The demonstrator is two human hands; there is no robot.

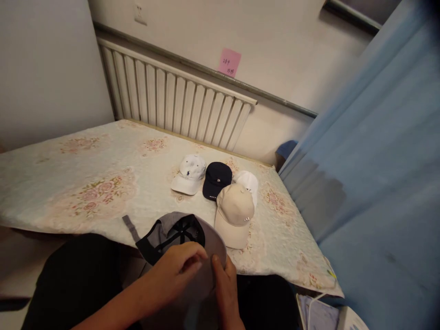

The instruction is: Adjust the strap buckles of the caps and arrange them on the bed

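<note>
A gray baseball cap lies upturned over my lap, its dark lining and sweatband showing and its back strap unfastened, sticking out to the left. My right hand grips the edge of the brim, thumb on the near face. Over the brim is my left hand, its fingers curled together; whatever they hold, if anything, is hidden. Just beyond on the table stand a beige cap, a navy cap, a white cap with a small dark emblem, and another white cap partly behind the beige one.
A floral cloth covers the table. Behind it are a radiator and a wall with a pink note. A blue curtain hangs along the right side. Bags or boxes sit at the lower right.
</note>
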